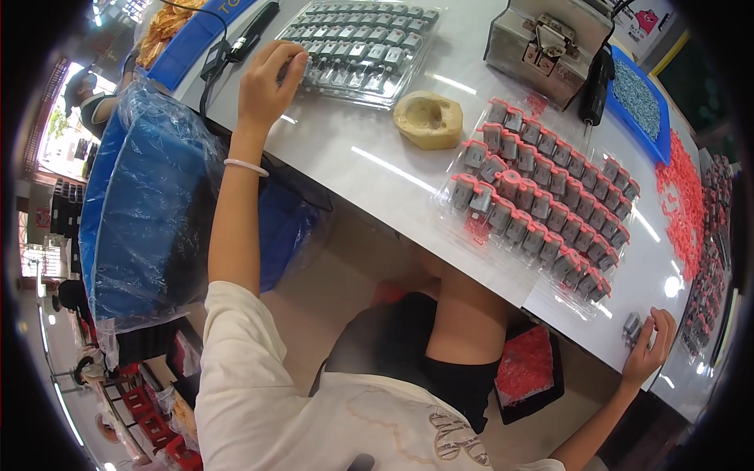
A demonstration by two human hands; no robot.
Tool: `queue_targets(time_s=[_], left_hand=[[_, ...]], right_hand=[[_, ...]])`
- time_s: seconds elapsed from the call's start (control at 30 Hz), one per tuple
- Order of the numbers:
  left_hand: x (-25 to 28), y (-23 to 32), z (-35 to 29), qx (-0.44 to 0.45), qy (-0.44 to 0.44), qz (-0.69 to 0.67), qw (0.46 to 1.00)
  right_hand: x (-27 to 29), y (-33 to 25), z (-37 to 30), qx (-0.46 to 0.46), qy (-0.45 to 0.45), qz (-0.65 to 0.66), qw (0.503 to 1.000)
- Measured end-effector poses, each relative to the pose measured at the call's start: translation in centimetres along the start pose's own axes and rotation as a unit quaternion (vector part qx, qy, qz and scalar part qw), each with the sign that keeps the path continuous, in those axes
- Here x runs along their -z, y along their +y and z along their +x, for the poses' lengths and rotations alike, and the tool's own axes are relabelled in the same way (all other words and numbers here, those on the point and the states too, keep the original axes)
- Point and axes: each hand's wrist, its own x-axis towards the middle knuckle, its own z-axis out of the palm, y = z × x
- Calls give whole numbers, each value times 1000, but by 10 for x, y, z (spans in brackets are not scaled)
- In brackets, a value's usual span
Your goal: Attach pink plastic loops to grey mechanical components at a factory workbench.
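At the far left of the table my left hand is bent over the left edge of a clear plastic tray, its fingers curled together. What lies between those fingertips is hidden. Rows of small grey motors fill this tray. At the right front edge my right hand has its fingers closed against a single small grey motor. Between my hands, a second clear tray carries rows of grey motors with pink-red plastic caps.
A yellowish block with a hollow sits mid-table. Behind it stand a metal fixture and a black-handled tool. A blue bin holds blue-grey pieces; loose red parts lie beside it. A plastic-lined blue tub is left.
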Motion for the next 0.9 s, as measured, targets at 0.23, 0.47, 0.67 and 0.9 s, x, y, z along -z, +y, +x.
queue_targets(time_s=[0.23,0.47,0.67,0.9], left_hand=[[-2,-8,18,-33,-42,-11,999],[-6,-10,23,-11,-82,-12,996],[-8,-7,6,-6,-35,-1,999],[-8,-9,2,-44,11,30,999]], right_hand=[[0,0,0,-2,14,-4,1000],[0,-1,0,-7,17,-3,1000],[-1,-3,1,-9,17,-5,1000],[-1,-1,0,-23,18,10,1000]])
